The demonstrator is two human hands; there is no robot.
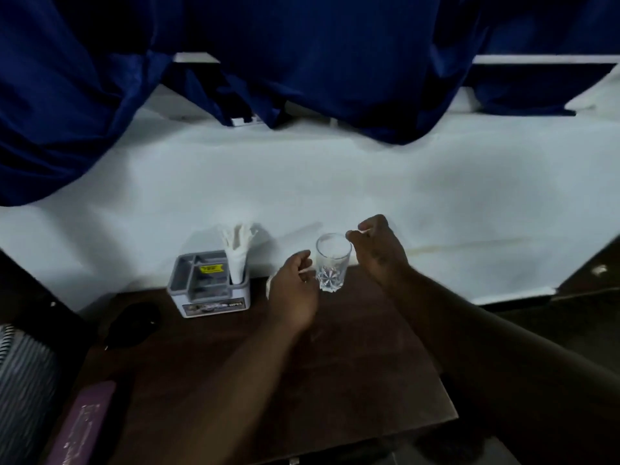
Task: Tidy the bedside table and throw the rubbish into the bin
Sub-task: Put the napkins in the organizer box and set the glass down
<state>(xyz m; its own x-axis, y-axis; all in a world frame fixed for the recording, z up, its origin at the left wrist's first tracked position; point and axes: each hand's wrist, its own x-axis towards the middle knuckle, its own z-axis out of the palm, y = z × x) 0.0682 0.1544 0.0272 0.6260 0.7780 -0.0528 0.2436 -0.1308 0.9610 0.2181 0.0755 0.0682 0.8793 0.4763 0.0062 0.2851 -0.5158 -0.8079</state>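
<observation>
Clear glass [332, 261] standing upright at the brown bedside table's [335, 364] far edge, left hand [293, 293] and right hand [377, 253] curling either side of it, grip impossible to tell, grey organiser [208, 286] holding tissue [236, 253] left of the glass, white sheet [335, 176] and blue blanket [302, 62] lying beyond.

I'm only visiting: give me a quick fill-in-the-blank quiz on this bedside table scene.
1. The clear cut-glass tumbler stands ____ on the dark brown wooden table.
2. The grey plastic organiser box holding a white paper napkin stands to the tumbler's ____.
3. The rumpled cloth on the white bed behind is ____.
Answers: upright; left; blue.
</observation>
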